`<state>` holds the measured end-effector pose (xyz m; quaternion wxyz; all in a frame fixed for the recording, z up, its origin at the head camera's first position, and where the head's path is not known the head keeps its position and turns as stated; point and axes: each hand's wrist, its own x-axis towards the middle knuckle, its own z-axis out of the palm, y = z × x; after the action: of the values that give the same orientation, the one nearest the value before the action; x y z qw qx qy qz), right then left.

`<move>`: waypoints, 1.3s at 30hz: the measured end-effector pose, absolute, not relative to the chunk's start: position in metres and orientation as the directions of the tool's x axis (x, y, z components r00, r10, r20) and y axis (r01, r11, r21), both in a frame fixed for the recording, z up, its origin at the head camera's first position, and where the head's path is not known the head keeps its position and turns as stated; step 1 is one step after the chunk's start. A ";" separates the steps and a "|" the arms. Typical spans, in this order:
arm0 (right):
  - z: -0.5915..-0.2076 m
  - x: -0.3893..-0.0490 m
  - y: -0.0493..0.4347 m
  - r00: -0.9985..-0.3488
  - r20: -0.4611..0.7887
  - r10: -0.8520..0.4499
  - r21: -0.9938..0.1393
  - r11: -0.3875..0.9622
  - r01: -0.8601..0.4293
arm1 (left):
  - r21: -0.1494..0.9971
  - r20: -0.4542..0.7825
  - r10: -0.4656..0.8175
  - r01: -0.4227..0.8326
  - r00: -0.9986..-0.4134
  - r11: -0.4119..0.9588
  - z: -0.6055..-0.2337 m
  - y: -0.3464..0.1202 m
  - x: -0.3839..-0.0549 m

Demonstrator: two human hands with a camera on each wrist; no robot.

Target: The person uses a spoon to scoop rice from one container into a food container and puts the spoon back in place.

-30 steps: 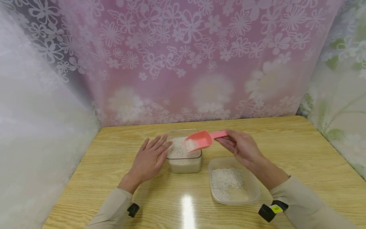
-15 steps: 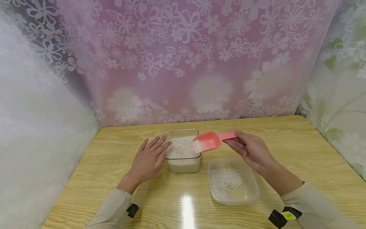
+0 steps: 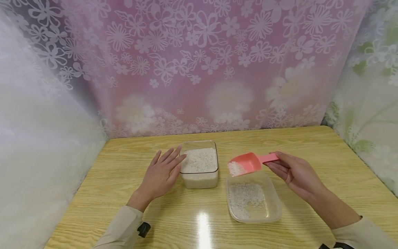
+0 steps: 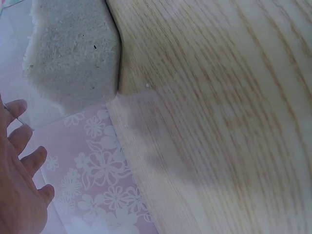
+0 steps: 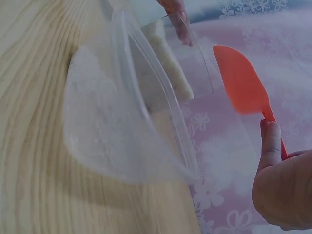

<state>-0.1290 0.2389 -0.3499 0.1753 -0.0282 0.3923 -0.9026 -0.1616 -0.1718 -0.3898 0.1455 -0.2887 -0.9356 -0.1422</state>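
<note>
My right hand (image 3: pixel 295 174) pinches the handle of a pink scoop (image 3: pixel 252 162), which carries a small heap of rice (image 3: pixel 235 169) toward its lip. The scoop is held over the back edge of a shallow translucent plastic tub (image 3: pixel 273 207), whose floor is partly covered with rice. To the left stands a clear square container (image 3: pixel 200 180), filled with rice to well up its walls. My left hand (image 3: pixel 161 174) rests with straight, spread fingers at that container's left rim. In the right wrist view the scoop (image 5: pixel 241 80) shows from its underside, above the tub's rim.
Both containers stand on a wood-grain table (image 3: pixel 149 221). A pink floral curtain (image 3: pixel 186 86) hangs behind the table's back edge, with pale sheets (image 3: pixel 46 145) at the sides. A few stray grains lie on the table beside the square container.
My right hand has carried the loaded scoop from above the square container rightward and toward me, to the tub's back edge. My left hand has stayed in place.
</note>
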 end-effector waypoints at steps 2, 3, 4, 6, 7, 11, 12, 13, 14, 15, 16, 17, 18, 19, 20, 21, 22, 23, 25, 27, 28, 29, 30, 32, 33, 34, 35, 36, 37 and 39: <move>-0.353 -0.126 0.245 -0.935 -0.085 -0.344 -0.708 -0.639 0.300 | 0.182 0.352 0.497 0.579 -0.793 0.795 -0.390 -0.172 -0.161; -0.355 -0.125 0.248 -0.935 -0.085 -0.345 -0.711 -0.636 0.299 | 0.182 0.350 0.496 0.577 -0.795 0.796 -0.391 -0.172 -0.161; -0.356 -0.123 0.251 -0.934 -0.085 -0.346 -0.713 -0.634 0.300 | 0.184 0.349 0.496 0.577 -0.795 0.796 -0.391 -0.172 -0.161; -0.359 -0.120 0.257 -0.933 -0.085 -0.350 -0.717 -0.629 0.301 | 0.183 0.346 0.494 0.574 -0.797 0.798 -0.391 -0.172 -0.161; -0.361 -0.119 0.260 -0.932 -0.088 -0.351 -0.720 -0.624 0.303 | 0.182 0.346 0.494 0.574 -0.798 0.798 -0.391 -0.173 -0.161; -0.366 -0.109 0.266 -0.930 -0.105 -0.351 -0.727 -0.611 0.313 | 0.184 0.349 0.499 0.581 -0.793 0.793 -0.391 -0.174 -0.160; -0.367 -0.105 0.267 -0.931 -0.111 -0.348 -0.727 -0.610 0.315 | 0.187 0.350 0.501 0.583 -0.791 0.790 -0.391 -0.175 -0.159; -0.368 -0.102 0.268 -0.931 -0.118 -0.344 -0.730 -0.606 0.316 | 0.190 0.350 0.503 0.586 -0.790 0.788 -0.391 -0.176 -0.158; -0.369 -0.098 0.269 -0.932 -0.126 -0.341 -0.730 -0.604 0.320 | 0.192 0.350 0.505 0.588 -0.789 0.786 -0.391 -0.177 -0.157; -0.370 -0.095 0.270 -0.932 -0.129 -0.338 -0.734 -0.599 0.319 | 0.195 0.350 0.506 0.590 -0.788 0.784 -0.390 -0.178 -0.156; -0.370 -0.091 0.271 -0.932 -0.137 -0.334 -0.737 -0.594 0.322 | 0.200 0.349 0.507 0.591 -0.788 0.781 -0.390 -0.179 -0.155; -0.371 -0.087 0.272 -0.932 -0.146 -0.331 -0.738 -0.591 0.325 | 0.203 0.350 0.509 0.594 -0.786 0.778 -0.390 -0.179 -0.154; -0.372 -0.083 0.273 -0.933 -0.148 -0.328 -0.740 -0.589 0.325 | 0.206 0.350 0.511 0.597 -0.785 0.775 -0.390 -0.180 -0.153; -0.373 -0.079 0.274 -0.932 -0.153 -0.327 -0.740 -0.588 0.328 | 0.209 0.351 0.513 0.599 -0.784 0.773 -0.389 -0.181 -0.152; -0.374 -0.075 0.275 -0.932 -0.152 -0.330 -0.736 -0.591 0.330 | 0.211 0.352 0.515 0.602 -0.782 0.770 -0.389 -0.182 -0.151; -0.375 -0.071 0.277 -0.931 -0.148 -0.333 -0.737 -0.591 0.328 | 0.214 0.353 0.517 0.605 -0.780 0.767 -0.389 -0.183 -0.150; -0.376 -0.067 0.278 -0.931 -0.152 -0.332 -0.733 -0.594 0.332 | 0.215 0.353 0.519 0.608 -0.778 0.765 -0.389 -0.184 -0.149; -0.378 -0.064 0.279 -0.931 -0.149 -0.334 -0.732 -0.596 0.331 | 0.215 0.353 0.521 0.610 -0.777 0.763 -0.389 -0.184 -0.149; -0.380 -0.059 0.282 -0.931 -0.141 -0.337 -0.733 -0.597 0.327 | 0.216 0.353 0.522 0.610 -0.777 0.762 -0.389 -0.185 -0.148; -0.383 -0.056 0.285 -0.931 -0.138 -0.337 -0.734 -0.596 0.325 | 0.214 0.352 0.521 0.609 -0.778 0.764 -0.389 -0.185 -0.148; -0.384 -0.055 0.287 -0.931 -0.139 -0.337 -0.733 -0.597 0.325 | 0.214 0.351 0.521 0.608 -0.778 0.764 -0.390 -0.185 -0.148; -0.385 -0.054 0.289 -0.931 -0.138 -0.337 -0.735 -0.596 0.324 | 0.214 0.352 0.520 0.607 -0.779 0.765 -0.390 -0.185 -0.148; -0.386 -0.053 0.290 -0.932 -0.139 -0.336 -0.737 -0.594 0.324 | 0.214 0.352 0.520 0.607 -0.778 0.765 -0.390 -0.185 -0.148; -0.387 -0.051 0.292 -0.931 -0.146 -0.333 -0.739 -0.589 0.327 | 0.214 0.353 0.519 0.608 -0.778 0.765 -0.390 -0.185 -0.149; -0.387 -0.050 0.293 -0.931 -0.149 -0.333 -0.739 -0.588 0.329 | 0.215 0.354 0.519 0.607 -0.778 0.765 -0.390 -0.185 -0.149; -0.387 -0.050 0.295 -0.931 -0.151 -0.333 -0.740 -0.586 0.330 | 0.215 0.354 0.518 0.607 -0.779 0.765 -0.390 -0.185 -0.149; -0.387 -0.049 0.295 -0.930 -0.152 -0.335 -0.740 -0.585 0.332 | 0.216 0.354 0.518 0.607 -0.779 0.765 -0.390 -0.185 -0.149; -0.387 -0.049 0.296 -0.929 -0.153 -0.336 -0.738 -0.587 0.334 | 0.216 0.354 0.518 0.607 -0.779 0.765 -0.390 -0.185 -0.149; -0.387 -0.048 0.297 -0.929 -0.154 -0.337 -0.734 -0.590 0.336 | 0.217 0.354 0.517 0.606 -0.779 0.765 -0.390 -0.185 -0.149; -0.387 -0.047 0.298 -0.929 -0.155 -0.336 -0.734 -0.591 0.336 | 0.219 0.353 0.516 0.606 -0.780 0.765 -0.391 -0.185 -0.148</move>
<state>-0.0473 0.2982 -0.3870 0.1884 0.0002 0.4114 -0.8918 -0.1484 -0.1849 -0.3906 0.1373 -0.3018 -0.9293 -0.1626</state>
